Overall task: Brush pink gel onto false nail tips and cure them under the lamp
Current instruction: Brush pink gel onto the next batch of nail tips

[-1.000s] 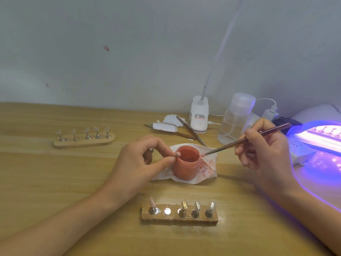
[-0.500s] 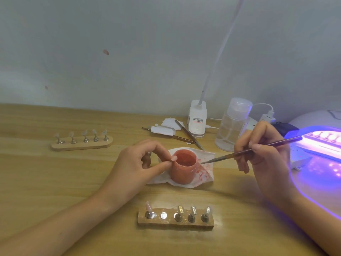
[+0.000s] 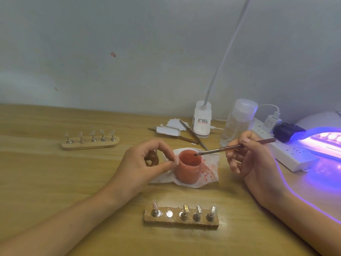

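Note:
An open jar of pink gel (image 3: 188, 169) stands on a stained white tissue (image 3: 209, 175) at the table's middle. My right hand (image 3: 254, 161) grips a thin brush (image 3: 234, 146), and its bristles hover over the jar's opening. My left hand (image 3: 145, 163) pinches a small nail tip stand between thumb and forefinger beside the jar's left rim; the stand is mostly hidden. A wooden holder (image 3: 181, 221) in front of the jar carries several nail tips, and its second slot is bare. At the right edge, the curing lamp (image 3: 324, 143) glows violet over more tips.
A second wooden holder (image 3: 90, 144) with several clear tips sits at the left. Behind the jar lie spare brushes and tools (image 3: 191, 134), a desk lamp base (image 3: 202, 119) and a clear pump bottle (image 3: 238, 124). A white power strip (image 3: 291, 156) lies beside the curing lamp.
My right hand has swung the brush left, so its tip went from beside the jar's right side to over the opening. My left hand kept its pinch by the rim.

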### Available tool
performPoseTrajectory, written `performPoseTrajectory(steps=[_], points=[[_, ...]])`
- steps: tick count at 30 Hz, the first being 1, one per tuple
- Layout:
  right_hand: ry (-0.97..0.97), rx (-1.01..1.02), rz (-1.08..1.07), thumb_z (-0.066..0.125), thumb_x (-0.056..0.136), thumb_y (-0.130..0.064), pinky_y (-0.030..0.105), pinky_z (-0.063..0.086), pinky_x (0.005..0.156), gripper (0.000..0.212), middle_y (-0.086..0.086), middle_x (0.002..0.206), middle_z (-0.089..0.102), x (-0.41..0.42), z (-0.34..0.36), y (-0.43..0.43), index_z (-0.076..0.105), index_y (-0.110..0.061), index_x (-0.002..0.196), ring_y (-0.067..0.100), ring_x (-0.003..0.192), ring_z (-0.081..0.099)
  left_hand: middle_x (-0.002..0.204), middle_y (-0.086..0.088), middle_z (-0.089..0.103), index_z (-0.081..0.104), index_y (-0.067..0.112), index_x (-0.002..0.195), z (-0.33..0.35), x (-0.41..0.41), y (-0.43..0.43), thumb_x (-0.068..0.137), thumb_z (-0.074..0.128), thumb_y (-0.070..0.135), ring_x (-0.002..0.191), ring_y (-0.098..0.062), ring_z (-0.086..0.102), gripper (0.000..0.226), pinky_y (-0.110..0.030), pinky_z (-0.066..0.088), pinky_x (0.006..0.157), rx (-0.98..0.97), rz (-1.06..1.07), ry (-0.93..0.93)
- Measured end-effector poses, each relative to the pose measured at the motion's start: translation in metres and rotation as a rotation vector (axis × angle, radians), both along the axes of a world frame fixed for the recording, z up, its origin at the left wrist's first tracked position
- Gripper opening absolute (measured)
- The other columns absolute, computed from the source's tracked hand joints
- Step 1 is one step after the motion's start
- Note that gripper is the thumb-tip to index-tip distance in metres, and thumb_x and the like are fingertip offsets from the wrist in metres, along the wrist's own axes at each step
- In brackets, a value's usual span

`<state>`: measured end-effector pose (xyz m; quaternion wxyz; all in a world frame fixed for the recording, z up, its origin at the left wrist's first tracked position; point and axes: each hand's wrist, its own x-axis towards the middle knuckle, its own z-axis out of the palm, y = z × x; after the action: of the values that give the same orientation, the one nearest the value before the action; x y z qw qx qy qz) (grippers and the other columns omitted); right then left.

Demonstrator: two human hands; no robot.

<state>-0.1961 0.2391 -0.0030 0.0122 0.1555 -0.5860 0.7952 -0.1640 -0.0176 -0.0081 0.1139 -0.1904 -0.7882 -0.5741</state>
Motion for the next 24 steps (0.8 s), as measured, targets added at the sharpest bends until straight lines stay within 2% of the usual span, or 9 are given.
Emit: performPoseTrajectory(steps=[3,6,8,10,13,17,20,22,24], points=[[-0.033,-0.002,-0.017,0.05,0.089,-0.027,0.018,0.043,0.043,0.022,0.002,0.063,0.06,-0.002,0.0,0.001,0.057,-0.028,0.068,0.011,0.052,0.054,0.075,0.012,0.066,0.07,0.027,0.078,0.004,-0.002,0.0,0.071,0.079,0.033,0.061,-0.007,0.049,0.013,-0.017,0.043,0.058,0.058,-0.049,-0.082],[-0.045,-0.009,-0.036,0.05,0.09,-0.027,0.017,0.042,0.044,0.022,-0.001,0.063,0.06,-0.002,0.001,0.001,0.057,-0.028,0.068,0.01,0.054,0.055,0.083,0.011,0.071,0.073,0.028,0.08,0.011,-0.005,-0.004,0.076,0.082,0.022,0.07,-0.02,0.05,0.012,-0.028,0.045,0.066,0.102,-0.111,-0.135],[-0.054,-0.019,-0.053,0.051,0.09,-0.027,0.017,0.042,0.043,0.023,-0.002,0.062,0.059,-0.002,0.001,0.001,0.057,-0.028,0.068,0.009,0.054,0.055,0.087,0.011,0.072,0.073,0.028,0.079,0.018,-0.006,-0.008,0.077,0.082,0.022,0.076,-0.023,0.051,0.011,-0.031,0.048,0.075,0.111,-0.119,-0.14],[-0.066,-0.017,-0.071,0.05,0.09,-0.027,0.017,0.041,0.043,0.024,-0.002,0.062,0.059,-0.002,0.001,0.001,0.057,-0.029,0.067,0.009,0.053,0.054,0.088,0.011,0.072,0.072,0.027,0.079,0.027,-0.005,-0.011,0.075,0.081,0.029,0.077,-0.021,0.053,0.01,-0.029,0.05,0.079,0.091,-0.152,-0.149],[-0.072,-0.004,-0.084,0.049,0.093,-0.026,0.017,0.041,0.044,0.025,-0.002,0.062,0.059,-0.002,0.001,0.001,0.055,-0.028,0.069,0.009,0.053,0.054,0.086,0.012,0.071,0.071,0.028,0.078,0.036,0.008,-0.014,0.073,0.079,0.037,0.075,-0.014,0.058,0.013,-0.022,0.051,0.075,-0.001,-0.175,-0.143],[-0.08,0.014,-0.061,0.051,0.09,-0.029,0.016,0.042,0.045,0.021,-0.002,0.062,0.059,-0.001,0.001,0.0,0.055,-0.028,0.07,0.009,0.053,0.053,0.087,0.008,0.072,0.069,0.031,0.076,0.034,0.043,-0.013,0.076,0.078,0.035,0.079,-0.011,0.065,0.009,-0.021,0.048,0.066,-0.112,-0.164,0.039],[-0.081,0.049,-0.034,0.052,0.088,-0.031,0.017,0.042,0.045,0.019,0.0,0.062,0.059,-0.002,0.001,0.0,0.054,-0.028,0.07,0.009,0.051,0.051,0.085,0.01,0.071,0.068,0.034,0.076,0.026,0.065,-0.007,0.078,0.079,0.027,0.088,-0.019,0.065,0.013,-0.024,0.046,0.075,-0.221,-0.204,0.171],[-0.078,0.067,-0.025,0.053,0.087,-0.032,0.016,0.042,0.044,0.019,0.0,0.062,0.059,-0.003,0.001,0.0,0.056,-0.029,0.068,0.009,0.051,0.05,0.087,0.013,0.07,0.068,0.034,0.076,0.018,0.069,-0.004,0.078,0.078,0.034,0.096,-0.017,0.063,0.01,-0.025,0.044,0.084,-0.25,-0.195,0.155],[-0.077,0.073,-0.024,0.054,0.087,-0.032,0.016,0.042,0.044,0.018,0.001,0.063,0.059,-0.003,0.0,0.001,0.056,-0.029,0.069,0.009,0.05,0.05,0.091,0.017,0.069,0.069,0.034,0.075,0.012,0.069,-0.002,0.076,0.075,0.041,0.105,-0.015,0.059,0.009,-0.02,0.043,0.084,-0.256,-0.145,0.101]])
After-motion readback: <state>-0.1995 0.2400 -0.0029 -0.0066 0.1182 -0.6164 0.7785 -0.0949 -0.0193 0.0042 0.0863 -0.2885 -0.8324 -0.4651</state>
